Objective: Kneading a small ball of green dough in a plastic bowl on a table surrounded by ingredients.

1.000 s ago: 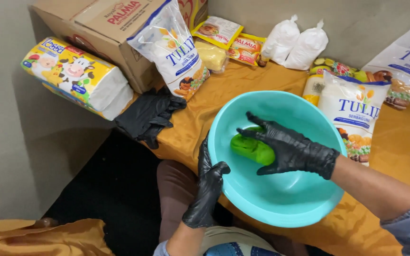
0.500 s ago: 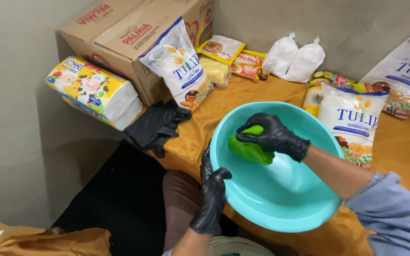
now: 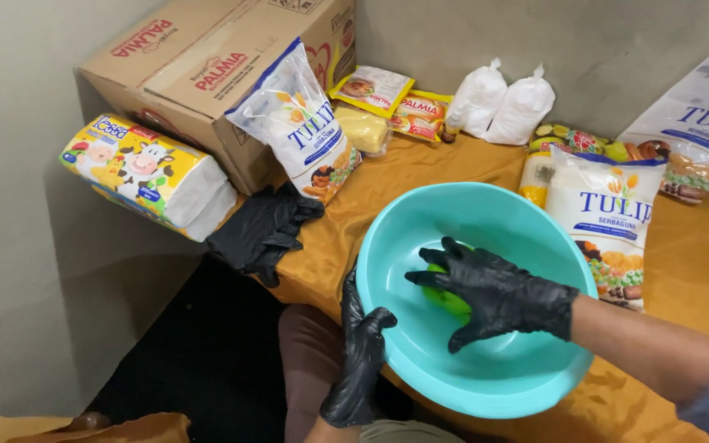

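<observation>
A large turquoise plastic basin (image 3: 527,385) rests tilted at the near edge of a table draped in golden cloth (image 3: 699,271). My left hand (image 3: 360,357), in a black glove, grips the basin's near-left rim. My right hand (image 3: 494,291), also black-gloved, presses flat on a green sponge (image 3: 450,302) against the basin's inner wall. Only a small part of the sponge shows under the fingers.
Spare black gloves (image 3: 260,230) lie at the table's left corner. Behind stand a cardboard box (image 3: 207,78), white flour bags (image 3: 301,123) (image 3: 609,217), a yellow tissue pack (image 3: 145,172), two knotted white bags (image 3: 502,102) and small packets (image 3: 395,102). A wall (image 3: 18,271) is at left.
My right hand has slid the green sponge from the basin's upper-left wall down towards its middle. The left hand keeps its grip on the rim. The camera view shifted.
</observation>
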